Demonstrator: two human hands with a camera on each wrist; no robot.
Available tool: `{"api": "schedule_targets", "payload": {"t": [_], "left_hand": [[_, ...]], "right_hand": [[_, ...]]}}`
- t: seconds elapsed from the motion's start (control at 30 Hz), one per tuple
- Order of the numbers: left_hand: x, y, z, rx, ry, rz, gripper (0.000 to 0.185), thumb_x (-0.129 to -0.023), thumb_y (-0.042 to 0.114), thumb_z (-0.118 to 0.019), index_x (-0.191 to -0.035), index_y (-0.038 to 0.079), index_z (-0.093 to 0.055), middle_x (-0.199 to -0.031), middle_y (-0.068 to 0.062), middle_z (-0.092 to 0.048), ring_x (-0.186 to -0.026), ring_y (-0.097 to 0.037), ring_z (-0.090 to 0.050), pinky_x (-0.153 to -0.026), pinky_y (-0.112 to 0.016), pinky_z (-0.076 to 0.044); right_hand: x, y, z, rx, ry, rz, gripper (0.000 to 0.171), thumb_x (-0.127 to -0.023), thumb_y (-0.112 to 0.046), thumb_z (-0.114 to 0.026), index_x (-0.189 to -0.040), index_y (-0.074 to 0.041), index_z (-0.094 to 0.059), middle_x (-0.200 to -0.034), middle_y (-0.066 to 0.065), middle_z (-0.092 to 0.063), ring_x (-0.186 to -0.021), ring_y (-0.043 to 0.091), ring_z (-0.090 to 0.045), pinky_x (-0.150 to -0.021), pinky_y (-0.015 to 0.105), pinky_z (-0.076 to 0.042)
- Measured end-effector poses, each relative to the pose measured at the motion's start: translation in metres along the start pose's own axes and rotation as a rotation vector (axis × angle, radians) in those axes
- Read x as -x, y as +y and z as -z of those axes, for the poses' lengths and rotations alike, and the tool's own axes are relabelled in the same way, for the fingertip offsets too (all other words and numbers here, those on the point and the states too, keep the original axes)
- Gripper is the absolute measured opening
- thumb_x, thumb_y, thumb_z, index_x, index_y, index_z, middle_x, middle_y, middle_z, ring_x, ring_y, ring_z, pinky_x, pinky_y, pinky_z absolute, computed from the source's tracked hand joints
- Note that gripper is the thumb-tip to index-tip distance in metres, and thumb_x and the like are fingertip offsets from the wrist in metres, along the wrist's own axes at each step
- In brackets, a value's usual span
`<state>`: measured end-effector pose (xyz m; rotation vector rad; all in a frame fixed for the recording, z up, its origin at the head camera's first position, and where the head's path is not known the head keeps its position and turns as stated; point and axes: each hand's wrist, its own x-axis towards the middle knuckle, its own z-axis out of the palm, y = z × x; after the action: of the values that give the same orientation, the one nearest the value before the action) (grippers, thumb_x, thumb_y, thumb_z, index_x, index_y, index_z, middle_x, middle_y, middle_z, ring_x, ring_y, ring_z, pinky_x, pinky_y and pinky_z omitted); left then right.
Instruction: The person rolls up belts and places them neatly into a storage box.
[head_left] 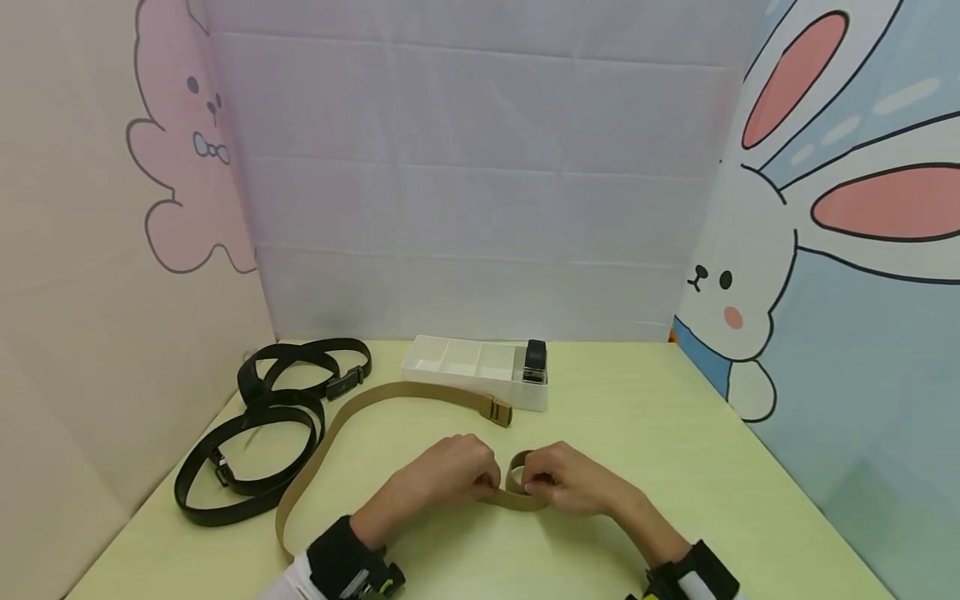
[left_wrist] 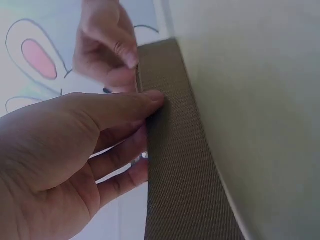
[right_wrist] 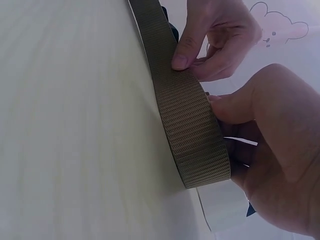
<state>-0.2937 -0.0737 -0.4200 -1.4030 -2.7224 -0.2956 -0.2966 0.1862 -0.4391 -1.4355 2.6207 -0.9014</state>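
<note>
A tan webbing belt (head_left: pixel 420 390) curves across the table, its buckle (head_left: pixel 498 412) lying near the white box. At its other end the strap bends into a loop between both hands. My left hand (head_left: pixel 453 472) pinches the strap between thumb and fingers, just left of the loop. The right hand (head_left: pixel 572 478) holds the looped end, its fingertips inside the curve. In the left wrist view the ribbed strap (left_wrist: pixel 175 150) stands on edge, with the left thumb on its face. From the right wrist, the bend of the strap (right_wrist: pixel 195 130) shows beside the right fingers.
Two coiled black belts (head_left: pixel 258 492) lie at the left, one behind the other. A white divided box (head_left: pixel 450 382) stands at the back with a rolled black belt (head_left: pixel 535 360) in its right compartment. Fabric walls (head_left: pixel 480 167) enclose the table (head_left: pixel 675 433) on three sides.
</note>
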Motion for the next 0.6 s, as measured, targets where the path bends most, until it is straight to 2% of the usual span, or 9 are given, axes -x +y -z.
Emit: {"api": "schedule_targets", "payload": {"t": [0.13,0.27,0.4,0.6], "left_hand": [[-0.005,0.013,-0.007,0.017,0.023,-0.068,0.021,-0.098,0.013,-0.089,-0.08,0.016,-0.079,-0.07,0.011,-0.057,-0.067,0.004,-0.035,-0.062,-0.012,-0.028],[-0.009,0.025,-0.01,0.03,0.078,-0.122,0.032,-0.101,0.013,-0.087,-0.072,0.014,-0.071,-0.069,0.012,-0.044,-0.067,0.003,-0.029,-0.062,-0.01,-0.023],[-0.01,0.028,-0.011,0.025,0.091,-0.117,0.034,-0.101,0.013,-0.086,-0.071,0.015,-0.071,-0.068,0.013,-0.046,-0.066,0.004,-0.029,-0.063,-0.008,-0.023],[-0.006,0.022,-0.007,-0.001,0.059,-0.082,0.025,-0.097,0.011,-0.088,-0.075,0.018,-0.076,-0.069,0.014,-0.051,-0.066,0.003,-0.031,-0.062,-0.009,-0.025]], "right_hand": [[0.001,0.0,-0.002,-0.013,-0.003,-0.004,0.019,-0.104,-0.001,-0.072,-0.092,-0.014,-0.079,-0.084,-0.008,-0.068,-0.075,-0.006,-0.047,-0.072,0.018,-0.046],[-0.001,0.0,-0.003,-0.04,-0.006,0.018,0.023,-0.102,0.003,-0.069,-0.089,-0.014,-0.076,-0.081,-0.009,-0.063,-0.073,-0.007,-0.045,-0.07,0.017,-0.044],[-0.003,-0.002,-0.005,-0.058,-0.016,0.032,0.024,-0.1,0.005,-0.068,-0.089,-0.015,-0.075,-0.081,-0.009,-0.064,-0.074,-0.008,-0.046,-0.071,0.016,-0.045],[-0.003,-0.005,-0.001,-0.041,-0.04,0.047,0.022,-0.098,0.007,-0.068,-0.086,-0.011,-0.072,-0.079,-0.007,-0.062,-0.073,-0.007,-0.045,-0.07,0.016,-0.043]]}}
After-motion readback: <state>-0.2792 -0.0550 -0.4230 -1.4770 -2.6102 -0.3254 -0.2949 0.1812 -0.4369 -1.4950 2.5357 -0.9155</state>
